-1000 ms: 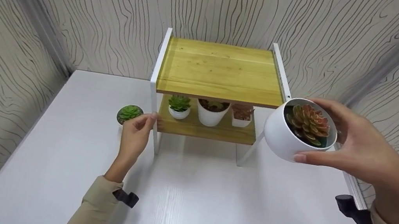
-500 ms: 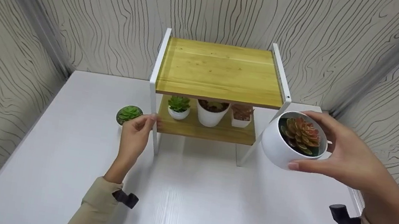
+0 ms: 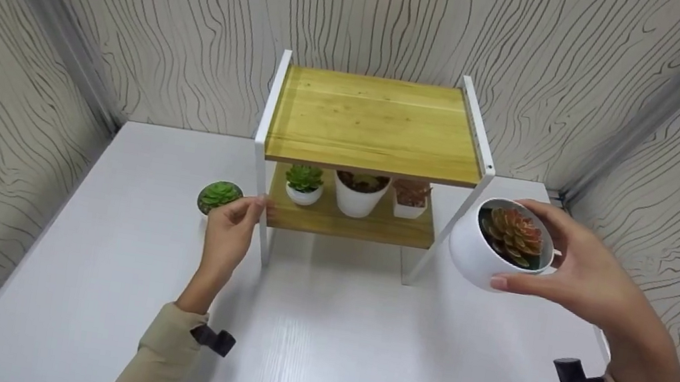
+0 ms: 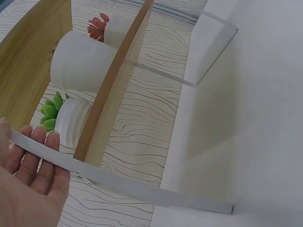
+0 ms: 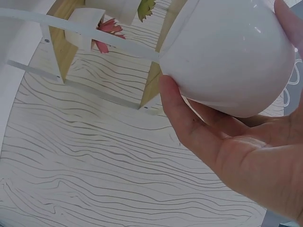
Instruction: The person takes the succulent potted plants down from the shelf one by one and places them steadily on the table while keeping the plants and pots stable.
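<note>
Resting between right thumb [image 3: 523, 284] and fingers [image 5: 187, 118] (seemingly several), a white pot [image 3: 480, 256] tilts.

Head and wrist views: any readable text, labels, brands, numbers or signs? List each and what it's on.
None that can be read.
White pot in the right hand: visible sides plain; covered sides can't be checked.
Shelf: wood grain and knots, no lettering seen.
Walls: wavy printed lines, not text.
Pale loops at the right wrist view's right edge: partly cut off, can't tell what they are.
</note>
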`<state>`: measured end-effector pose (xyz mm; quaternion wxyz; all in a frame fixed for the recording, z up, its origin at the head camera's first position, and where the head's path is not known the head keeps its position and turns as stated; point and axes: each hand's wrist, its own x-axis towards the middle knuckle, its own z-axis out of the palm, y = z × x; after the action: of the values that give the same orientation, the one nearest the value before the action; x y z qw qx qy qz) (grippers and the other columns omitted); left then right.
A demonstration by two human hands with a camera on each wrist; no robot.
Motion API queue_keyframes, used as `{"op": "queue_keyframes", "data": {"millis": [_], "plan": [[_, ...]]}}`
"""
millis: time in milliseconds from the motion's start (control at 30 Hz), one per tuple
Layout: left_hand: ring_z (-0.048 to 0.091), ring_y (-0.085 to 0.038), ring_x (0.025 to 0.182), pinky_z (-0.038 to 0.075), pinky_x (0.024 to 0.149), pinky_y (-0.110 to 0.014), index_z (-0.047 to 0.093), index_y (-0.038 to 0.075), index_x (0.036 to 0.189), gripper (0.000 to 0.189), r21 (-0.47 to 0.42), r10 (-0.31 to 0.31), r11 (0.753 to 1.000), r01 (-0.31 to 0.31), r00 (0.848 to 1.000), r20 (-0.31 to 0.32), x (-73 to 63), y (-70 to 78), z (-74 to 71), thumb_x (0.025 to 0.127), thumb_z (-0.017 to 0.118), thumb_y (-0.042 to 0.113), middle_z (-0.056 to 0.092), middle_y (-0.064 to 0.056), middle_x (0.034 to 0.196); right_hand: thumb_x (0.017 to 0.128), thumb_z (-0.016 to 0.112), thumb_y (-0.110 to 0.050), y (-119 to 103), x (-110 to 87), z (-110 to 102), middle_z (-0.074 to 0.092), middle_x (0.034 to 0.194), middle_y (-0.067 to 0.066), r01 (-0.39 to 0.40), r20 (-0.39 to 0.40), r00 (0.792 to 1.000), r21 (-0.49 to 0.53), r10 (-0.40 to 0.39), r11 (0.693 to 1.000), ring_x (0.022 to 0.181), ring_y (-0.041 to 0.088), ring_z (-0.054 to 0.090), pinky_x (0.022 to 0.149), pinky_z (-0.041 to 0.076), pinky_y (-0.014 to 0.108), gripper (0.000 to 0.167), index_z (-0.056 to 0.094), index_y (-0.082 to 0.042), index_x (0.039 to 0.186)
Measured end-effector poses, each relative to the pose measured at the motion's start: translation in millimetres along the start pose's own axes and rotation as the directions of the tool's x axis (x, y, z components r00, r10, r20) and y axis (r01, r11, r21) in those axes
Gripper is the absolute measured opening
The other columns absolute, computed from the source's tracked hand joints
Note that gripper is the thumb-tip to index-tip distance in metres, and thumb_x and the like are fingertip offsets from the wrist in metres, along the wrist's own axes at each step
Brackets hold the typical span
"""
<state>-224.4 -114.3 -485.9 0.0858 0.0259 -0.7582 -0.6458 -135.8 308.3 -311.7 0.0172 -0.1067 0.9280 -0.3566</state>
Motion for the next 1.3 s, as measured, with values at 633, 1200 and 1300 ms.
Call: {"op": "queue_keyframes", "data": {"millis": [633, 1200, 1300], "plan": [[0.068, -0.013, 0.106, 0.055, 0.095, -0.03, 0.073, 0.01, 0.109, 0.025, -0.018, 0.028, 0.999, -0.028, 1.0, -0.007, 0.5, 2.4, -2.1, 0.095, 0.061, 0.028, 0.075, -0.009, 0.105, 0.071, 0.087, -0.026, 25, -1.2, 1, 0.053, 0.121, -0.003, -0.058, -0.026, 0.998, 0.041, 0.059, 0.997, 0.097, 0.002, 0.055, 0.068, 0.055, 0.024, 0.086, 0.04, -0.022, 0.143], [0.071, -0.014, 0.099, 0.056, 0.091, -0.026, 0.073, 0.01, 0.107, 0.032, -0.027, 0.048, 0.998, -0.048, 0.999, -0.001, 1.0, 2.1, -1.9, 0.093, 0.062, 0.036, 0.075, -0.008, 0.103, 0.069, 0.085, -0.043, 44, 11.7, 7, 0.053, 0.125, 0.001, -0.148, -0.081, 0.986, -0.041, 0.145, 0.988, 0.101, 0.009, 0.048, 0.077, 0.044, 0.021, 0.092, 0.038, -0.02, 0.145], [0.07, -0.01, 0.1, 0.055, 0.09, -0.024, 0.074, 0.011, 0.107, 0.03, -0.021, 0.04, 0.999, -0.04, 0.999, -0.007, 0.6, 1.9, -2.0, 0.093, 0.062, 0.036, 0.075, -0.008, 0.104, 0.069, 0.085, -0.044, 49, 14.6, 8, 0.052, 0.126, 0.002, -0.163, -0.087, 0.983, -0.033, 0.159, 0.986, 0.103, 0.012, 0.047, 0.08, 0.041, 0.022, 0.092, 0.038, -0.018, 0.144]]}}
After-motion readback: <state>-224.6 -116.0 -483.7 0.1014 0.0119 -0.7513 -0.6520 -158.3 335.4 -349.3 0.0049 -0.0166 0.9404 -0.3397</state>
